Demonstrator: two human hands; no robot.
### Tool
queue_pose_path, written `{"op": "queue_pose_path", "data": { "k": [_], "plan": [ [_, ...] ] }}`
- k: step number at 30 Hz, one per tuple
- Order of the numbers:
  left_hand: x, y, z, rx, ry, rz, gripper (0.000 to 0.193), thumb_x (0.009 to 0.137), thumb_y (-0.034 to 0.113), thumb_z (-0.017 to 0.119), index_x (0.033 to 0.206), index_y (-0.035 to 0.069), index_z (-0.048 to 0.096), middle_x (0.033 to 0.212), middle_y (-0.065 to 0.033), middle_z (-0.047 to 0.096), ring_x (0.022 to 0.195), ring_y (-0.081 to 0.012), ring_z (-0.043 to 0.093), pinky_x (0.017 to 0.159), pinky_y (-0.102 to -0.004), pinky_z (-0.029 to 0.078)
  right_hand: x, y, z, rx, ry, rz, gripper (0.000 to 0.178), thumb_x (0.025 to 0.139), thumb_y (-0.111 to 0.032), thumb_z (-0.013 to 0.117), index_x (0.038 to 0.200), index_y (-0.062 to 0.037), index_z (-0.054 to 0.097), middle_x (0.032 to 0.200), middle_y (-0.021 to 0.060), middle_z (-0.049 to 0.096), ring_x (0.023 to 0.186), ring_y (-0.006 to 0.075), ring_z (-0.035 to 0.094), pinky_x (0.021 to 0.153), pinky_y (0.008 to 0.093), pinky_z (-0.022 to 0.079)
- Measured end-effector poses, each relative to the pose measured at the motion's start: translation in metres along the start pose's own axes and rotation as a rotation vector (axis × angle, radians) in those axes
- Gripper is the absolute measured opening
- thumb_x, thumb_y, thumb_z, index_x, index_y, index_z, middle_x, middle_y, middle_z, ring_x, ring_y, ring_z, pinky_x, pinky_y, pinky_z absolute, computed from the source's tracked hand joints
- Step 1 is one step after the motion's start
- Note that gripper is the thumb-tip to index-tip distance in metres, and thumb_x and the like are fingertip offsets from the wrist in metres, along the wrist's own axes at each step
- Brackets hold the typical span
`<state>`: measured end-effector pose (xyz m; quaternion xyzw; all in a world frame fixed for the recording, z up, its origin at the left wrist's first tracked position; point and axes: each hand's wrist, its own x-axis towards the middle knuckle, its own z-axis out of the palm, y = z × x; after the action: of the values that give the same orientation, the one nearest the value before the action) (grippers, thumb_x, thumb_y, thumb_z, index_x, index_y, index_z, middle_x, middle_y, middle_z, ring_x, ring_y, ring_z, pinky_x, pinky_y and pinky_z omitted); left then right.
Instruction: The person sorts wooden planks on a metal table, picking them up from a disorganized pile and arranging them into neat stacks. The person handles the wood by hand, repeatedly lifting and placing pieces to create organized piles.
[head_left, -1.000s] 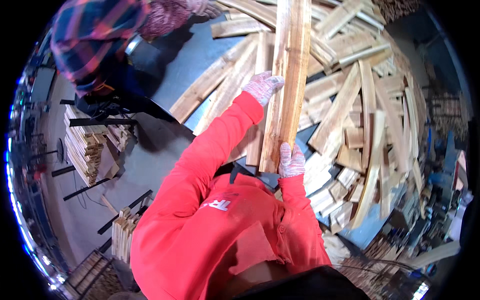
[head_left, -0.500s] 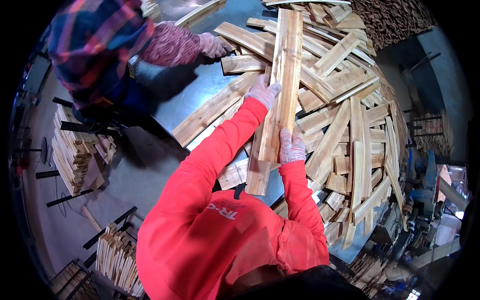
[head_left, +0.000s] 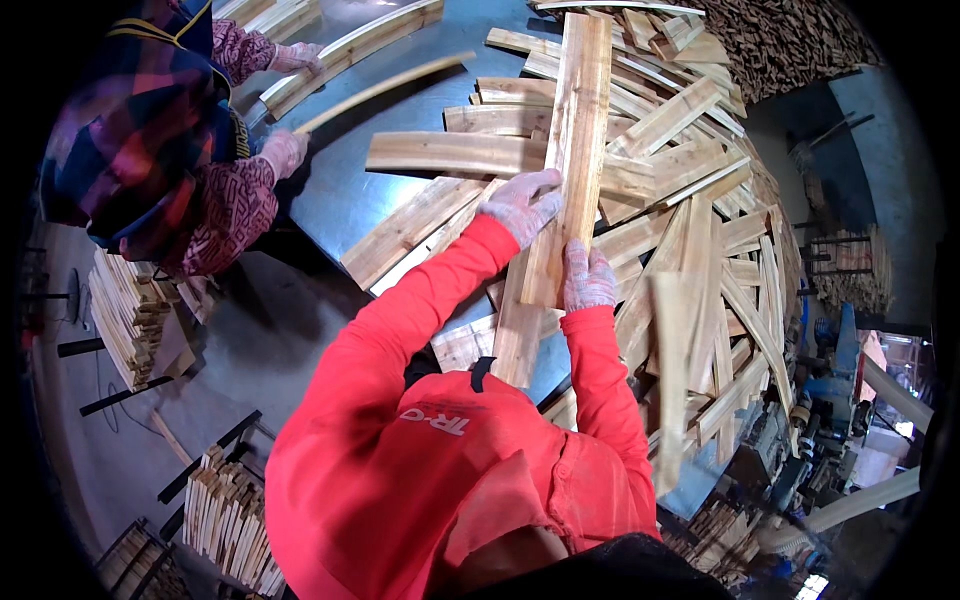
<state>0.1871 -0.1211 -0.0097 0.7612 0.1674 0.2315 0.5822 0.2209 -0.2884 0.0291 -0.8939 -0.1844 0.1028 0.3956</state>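
Two gloved hands of mine grip one long pale plank (head_left: 570,150): left hand (head_left: 522,205) closed on its left edge, right hand (head_left: 587,280) wrapped round its near end. It lies lengthwise over loose slats (head_left: 700,250) heaped on the grey desk (head_left: 330,195).

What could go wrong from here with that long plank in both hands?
1. The long pale wooden plank reaches far past the left hand and right hand; its far end might swing into the loose pile of wooden slats and knock some off.
2. A co-worker's gloved hand works at the same grey metal table; a sideways swing could perhaps reach it.
3. Both hands grip near one end, so the plank may tip.
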Motion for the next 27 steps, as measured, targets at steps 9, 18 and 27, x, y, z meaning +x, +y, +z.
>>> {"op": "queue_pose_path", "data": {
  "k": [9, 18, 27],
  "plan": [
    [-0.043, -0.04, -0.001, -0.78, -0.053, -0.302, 0.043, 0.085, 0.017, 0.07, 0.122, 0.001, 0.056, 0.108, -0.0055, 0.065, 0.097, -0.0151, 0.059, 0.091, -0.0301, 0.047, -0.024, 0.016, 0.023, 0.276, -0.031, -0.09, 0.043, 0.093, -0.035, 0.056, 0.115, 0.0016, 0.06, 0.1, 0.0206, 0.066, 0.09, 0.0334, 0.063, 0.081, 0.0382, 0.049],
    [-0.029, -0.053, -0.053, -0.105, -0.231, -0.246, 0.048, 0.086, 0.031, 0.066, 0.117, -0.003, 0.058, 0.104, -0.0164, 0.067, 0.097, -0.0249, 0.063, 0.089, -0.0337, 0.046, -0.056, 0.094, 0.006, -0.839, -0.154, 0.236, 0.104, 0.071, -0.066, 0.064, 0.15, -0.015, 0.019, 0.152, 0.0235, 0.023, 0.141, 0.0392, 0.022, 0.114, 0.0503, 0.018],
    [-0.031, -0.071, -0.065, -0.281, -0.314, -0.33, 0.054, 0.085, 0.023, 0.068, 0.13, 0.001, 0.052, 0.116, -0.0094, 0.063, 0.106, -0.0192, 0.057, 0.097, -0.0318, 0.04, -0.063, 0.121, -0.012, -0.689, 0.03, 0.148, 0.098, 0.072, -0.05, 0.071, 0.149, -0.0156, 0.022, 0.143, 0.022, 0.038, 0.13, 0.0394, 0.039, 0.109, 0.0453, 0.031]
  ]
}}
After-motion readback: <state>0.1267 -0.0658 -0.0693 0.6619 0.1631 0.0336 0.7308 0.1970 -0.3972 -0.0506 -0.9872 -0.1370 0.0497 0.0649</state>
